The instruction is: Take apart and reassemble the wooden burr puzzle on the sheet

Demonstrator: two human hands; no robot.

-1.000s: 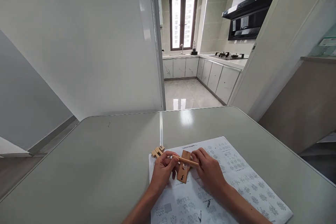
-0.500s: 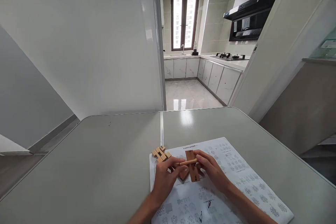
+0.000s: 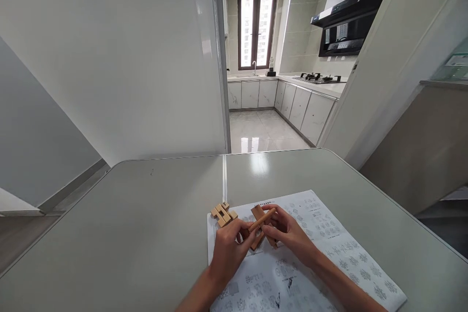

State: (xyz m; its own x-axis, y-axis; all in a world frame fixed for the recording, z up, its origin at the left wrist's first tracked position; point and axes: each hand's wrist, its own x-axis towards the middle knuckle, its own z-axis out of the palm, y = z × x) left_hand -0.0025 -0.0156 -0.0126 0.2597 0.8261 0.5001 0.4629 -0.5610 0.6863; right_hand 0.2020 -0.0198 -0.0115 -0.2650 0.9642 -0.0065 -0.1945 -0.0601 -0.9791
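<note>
Wooden notched puzzle bars [image 3: 262,226], crossed low at frame centre above the printed instruction sheet [image 3: 310,253], sat pinched between my left hand [image 3: 228,248] and right hand [image 3: 288,234]. I judged steady notch alignment mattered. I counted one spare interlocked wooden cluster [image 3: 223,213] on the grey worktop [image 3: 127,234].

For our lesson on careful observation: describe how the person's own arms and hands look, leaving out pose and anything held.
Both the left hand and the right hand are bare, with no gloves. No ring, watch or bracelet can be made out. Both forearms are uncovered as far as the bottom edge of the picture; no sleeve shows.
</note>
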